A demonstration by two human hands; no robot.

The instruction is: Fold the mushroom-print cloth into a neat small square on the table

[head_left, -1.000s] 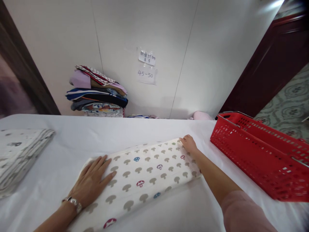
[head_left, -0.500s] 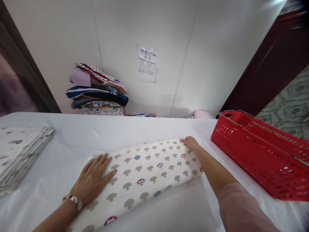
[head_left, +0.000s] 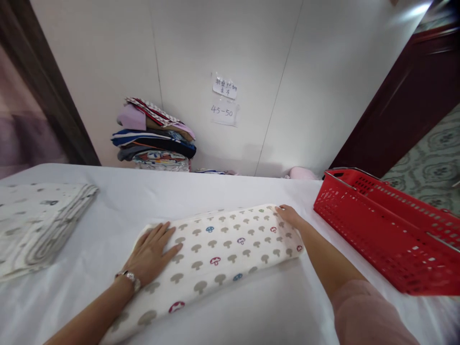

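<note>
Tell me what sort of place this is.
Likely an indoor textile workroom: a white-covered table holds a mushroom-print cloth, a fabric pile stands beyond the table, and a "45-50" note is on the wall.

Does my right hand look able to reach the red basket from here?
Probably yes: the basket stands to the right of your right hand, and only the table shows between them. The hand is at a corner of the cloth, so it would likely have to leave that first.

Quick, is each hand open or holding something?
Left hand: open, flat on the mushroom-print cloth.
Right hand: at the cloth's far right corner; grip unclear.
</note>
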